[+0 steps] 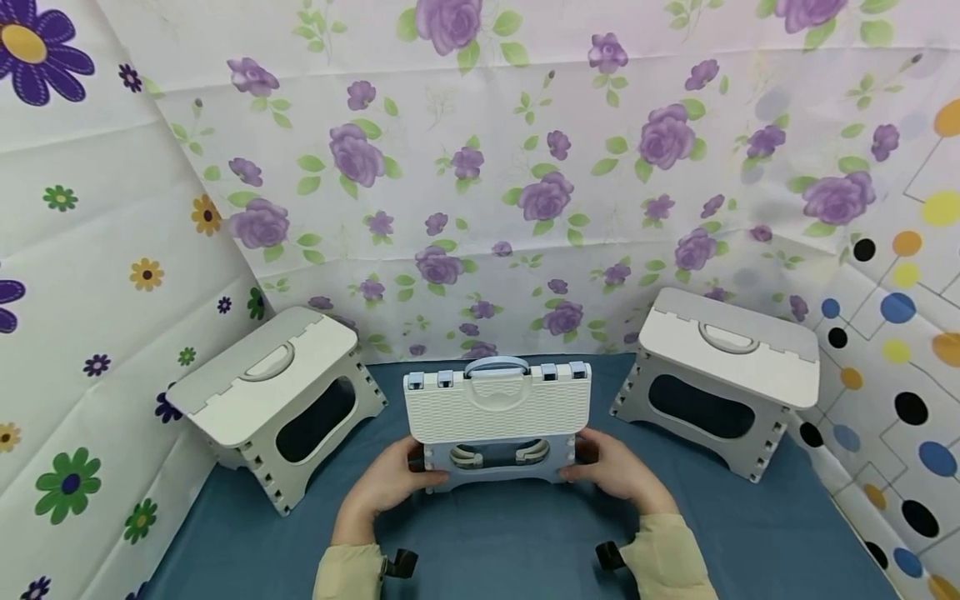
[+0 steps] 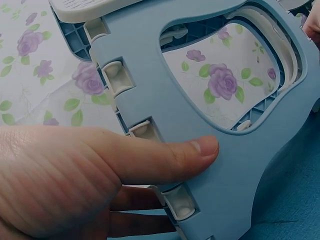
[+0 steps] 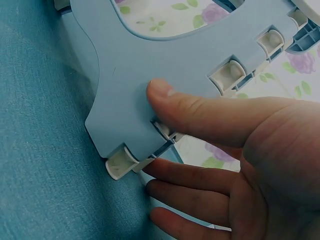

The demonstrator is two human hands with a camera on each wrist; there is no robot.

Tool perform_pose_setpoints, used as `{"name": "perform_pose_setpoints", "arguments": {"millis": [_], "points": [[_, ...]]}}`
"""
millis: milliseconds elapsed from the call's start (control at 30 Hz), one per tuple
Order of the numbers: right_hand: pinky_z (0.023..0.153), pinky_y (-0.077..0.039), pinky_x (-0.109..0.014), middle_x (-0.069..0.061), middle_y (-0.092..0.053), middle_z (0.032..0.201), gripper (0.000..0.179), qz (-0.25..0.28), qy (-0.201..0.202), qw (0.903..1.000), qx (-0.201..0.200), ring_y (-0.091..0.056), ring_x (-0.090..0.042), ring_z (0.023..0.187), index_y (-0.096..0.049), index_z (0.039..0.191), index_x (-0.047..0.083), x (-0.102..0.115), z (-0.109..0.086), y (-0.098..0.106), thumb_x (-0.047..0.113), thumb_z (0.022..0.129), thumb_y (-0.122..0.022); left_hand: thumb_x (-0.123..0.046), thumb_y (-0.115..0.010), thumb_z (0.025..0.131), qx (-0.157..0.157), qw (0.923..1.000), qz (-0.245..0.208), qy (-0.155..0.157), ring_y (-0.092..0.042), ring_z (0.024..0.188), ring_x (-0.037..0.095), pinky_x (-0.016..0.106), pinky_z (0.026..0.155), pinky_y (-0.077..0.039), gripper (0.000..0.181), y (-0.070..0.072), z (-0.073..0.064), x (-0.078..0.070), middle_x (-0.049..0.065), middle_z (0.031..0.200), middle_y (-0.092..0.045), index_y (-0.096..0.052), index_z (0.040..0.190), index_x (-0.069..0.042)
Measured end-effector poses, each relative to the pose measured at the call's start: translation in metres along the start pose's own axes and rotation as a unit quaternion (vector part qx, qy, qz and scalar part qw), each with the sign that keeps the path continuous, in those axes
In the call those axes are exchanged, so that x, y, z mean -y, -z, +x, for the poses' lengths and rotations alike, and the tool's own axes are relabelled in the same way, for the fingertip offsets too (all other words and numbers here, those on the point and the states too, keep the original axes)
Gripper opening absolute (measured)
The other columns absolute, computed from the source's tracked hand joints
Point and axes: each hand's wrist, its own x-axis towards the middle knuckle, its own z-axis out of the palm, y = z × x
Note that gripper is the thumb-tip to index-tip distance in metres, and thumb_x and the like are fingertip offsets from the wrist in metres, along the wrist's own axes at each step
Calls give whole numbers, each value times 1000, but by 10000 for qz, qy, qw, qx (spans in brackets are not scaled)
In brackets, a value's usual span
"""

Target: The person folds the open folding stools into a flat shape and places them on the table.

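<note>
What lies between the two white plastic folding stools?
The head view shows a blue-and-white folding plastic stool between them, with blue cloth showing on both sides.

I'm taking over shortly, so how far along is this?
Apparently done: the left stool and right stool stand unfolded. In hand: the blue-and-white stool, gripped at its sides by the left hand and right hand. Probably left: setting it and letting go; whether it's fully open, I can't tell.
</note>
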Motion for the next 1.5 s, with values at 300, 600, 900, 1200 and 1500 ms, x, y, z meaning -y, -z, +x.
{"name": "perform_pose_setpoints", "arguments": {"millis": [300, 600, 900, 1200, 1500], "points": [[106, -49, -62, -15, -70, 136, 70, -125, -34, 9999, 17, -65, -35, 125, -61, 150, 10, 4, 3, 3, 25, 89, -91, -28, -89, 92, 52, 9999, 109, -22, -64, 125, 36, 57, 99, -54, 67, 1, 2, -1, 14, 144, -64, -60, 150, -13], [105, -50, -59, -5, -74, 125, 49, -103, -314, 9994, -137, -67, -26, 117, -71, 137, 14, 4, 5, -1, 22, 91, -88, -29, -84, 96, 220, 9993, 280, -87, -66, 122, 34, 53, 96, -56, 63, 3, 1, -4, 14, 142, -65, -59, 151, -11], [96, -54, -52, 1, -74, 111, 31, -133, -341, 9991, -194, -66, -18, 101, -76, 120, 14, 3, 5, -3, 21, 92, -87, -27, -82, 98, 346, 9993, 160, -66, -69, 112, 26, 44, 87, -58, 55, 3, 0, -6, 11, 133, -70, -62, 145, -6], [90, -54, -47, 2, -73, 104, 21, -138, -408, 9988, -222, -65, -17, 96, -75, 109, 15, 1, 2, -2, 22, 93, -87, -29, -80, 100, 431, 9990, 83, -81, -69, 104, 22, 41, 82, -57, 53, -1, -1, -5, 10, 128, -71, -62, 143, -3], [90, -54, -46, 1, -73, 103, 21, -64, -499, 9985, -214, -65, -18, 96, -75, 110, 14, 1, 2, -4, 21, 94, -86, -29, -79, 100, 462, 9989, 113, -50, -69, 103, 21, 41, 82, -57, 53, -1, -2, -5, 10, 128, -71, -63, 143, -3]]}}
